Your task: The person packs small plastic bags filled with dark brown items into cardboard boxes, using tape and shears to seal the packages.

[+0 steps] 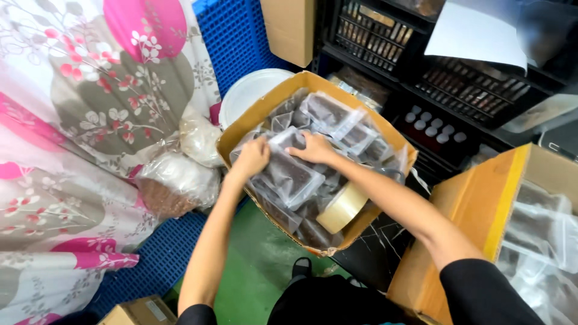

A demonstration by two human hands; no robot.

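Note:
An open cardboard box point(242, 128) in front of me is filled with several clear plastic bags of dark brown stuff. My left hand point(250, 157) and my right hand point(314, 148) both grip one of these bags point(290, 173) at its top edge, on top of the pile. A roll of tan packing tape point(342, 207) lies inside the box near its right wall, under my right forearm.
A second cardboard box point(475, 204) with clear bags stands at the right. Black crates point(385, 36) stack behind. A white round lid point(250, 90), plastic sacks point(177, 180), a flowered cloth point(90, 120) and blue pallets point(232, 36) sit to the left. Green floor lies below.

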